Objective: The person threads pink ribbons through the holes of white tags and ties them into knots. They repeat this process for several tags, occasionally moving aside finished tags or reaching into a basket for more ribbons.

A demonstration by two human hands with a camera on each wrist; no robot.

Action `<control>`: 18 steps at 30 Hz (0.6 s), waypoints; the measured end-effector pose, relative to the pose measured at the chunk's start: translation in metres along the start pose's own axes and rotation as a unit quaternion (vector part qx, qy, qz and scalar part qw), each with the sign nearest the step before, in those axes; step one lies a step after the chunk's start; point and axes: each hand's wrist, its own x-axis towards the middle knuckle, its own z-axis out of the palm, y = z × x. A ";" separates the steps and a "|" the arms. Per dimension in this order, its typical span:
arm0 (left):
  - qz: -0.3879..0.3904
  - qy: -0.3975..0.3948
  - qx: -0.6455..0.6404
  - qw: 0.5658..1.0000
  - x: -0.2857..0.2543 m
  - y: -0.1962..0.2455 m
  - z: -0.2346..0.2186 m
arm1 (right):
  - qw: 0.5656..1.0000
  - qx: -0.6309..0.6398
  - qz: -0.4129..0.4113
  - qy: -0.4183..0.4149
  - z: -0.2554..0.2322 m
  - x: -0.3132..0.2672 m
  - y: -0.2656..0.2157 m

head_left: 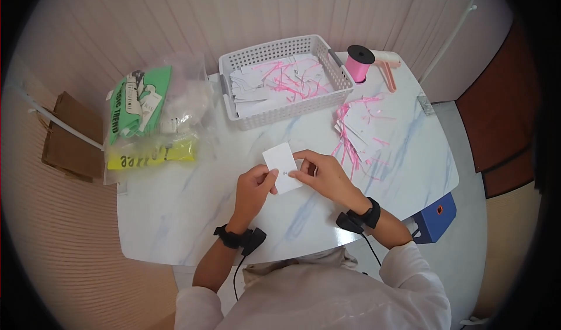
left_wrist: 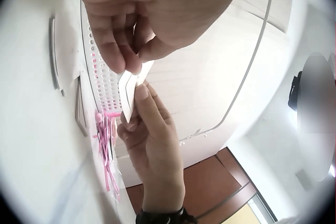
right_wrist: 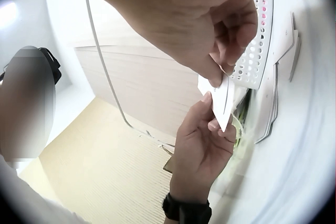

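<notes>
Both hands hold a small white card [head_left: 279, 162] over the front half of the marbled table. It bears a small dark mark near its right edge. My left hand [head_left: 255, 184] pinches the card's left edge, thumb on its face. From the opposite side my right hand [head_left: 323, 172] pinches it, with the thumb near the mark and the index finger by the upper edge. Seen edge-on in the left wrist view, the card [left_wrist: 126, 91] shows more than one layer. Between both sets of fingertips, the card [right_wrist: 224, 103] also appears in the right wrist view.
Behind the hands stands a white perforated basket [head_left: 292, 109] of white cards and pink ribbons. Ribboned cards [head_left: 357, 132] lie at right, below a pink ribbon spool [head_left: 357, 67]. Plastic-bagged packages [head_left: 153, 111] sit at left. White card stacks [right_wrist: 269, 111] rest on the table.
</notes>
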 end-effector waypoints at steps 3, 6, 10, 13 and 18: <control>0.005 0.006 -0.008 1.000 -0.008 0.002 0.006 | 0.998 0.052 -0.002 0.035 -0.002 0.003 0.003; 0.000 -0.054 -0.008 0.998 -0.015 0.003 0.012 | 0.995 0.096 0.014 0.007 -0.009 0.011 0.007; -0.015 -0.079 -0.004 0.997 -0.019 0.008 0.011 | 0.984 0.172 0.050 -0.020 -0.009 0.008 0.015; -0.017 -0.093 -0.011 0.995 -0.019 0.010 0.013 | 0.973 0.215 0.068 -0.042 -0.012 0.006 0.018; -0.006 -0.118 -0.017 0.993 -0.020 0.011 0.012 | 0.958 0.258 0.104 -0.065 -0.015 0.003 0.014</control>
